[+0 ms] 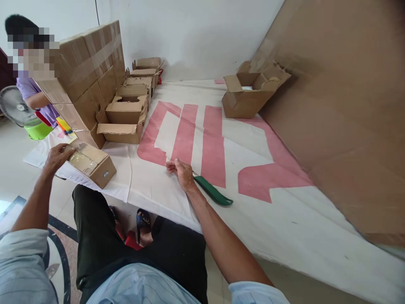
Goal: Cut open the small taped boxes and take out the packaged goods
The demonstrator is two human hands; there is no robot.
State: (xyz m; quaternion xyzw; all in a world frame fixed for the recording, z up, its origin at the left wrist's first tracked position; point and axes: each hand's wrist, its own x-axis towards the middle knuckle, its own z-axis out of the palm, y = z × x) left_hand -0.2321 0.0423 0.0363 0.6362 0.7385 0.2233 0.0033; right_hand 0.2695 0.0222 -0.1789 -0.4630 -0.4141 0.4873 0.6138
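My left hand grips the far left end of a small closed cardboard box, its fingers curled over the top edge. Clear tape shines on the lid, and the box lies near the table's front edge. My right hand is over the white cloth with fingers drawn together; what they hold, if anything, I cannot make out. Beside that wrist lies a green-handled tool, apparently a knife, its front part hidden by the hand.
Several open cardboard boxes line up beside a stack of taped cartons. Another open box stands toward the back. A huge cardboard sheet or carton rises at right. A person in a purple shirt is behind the stack.
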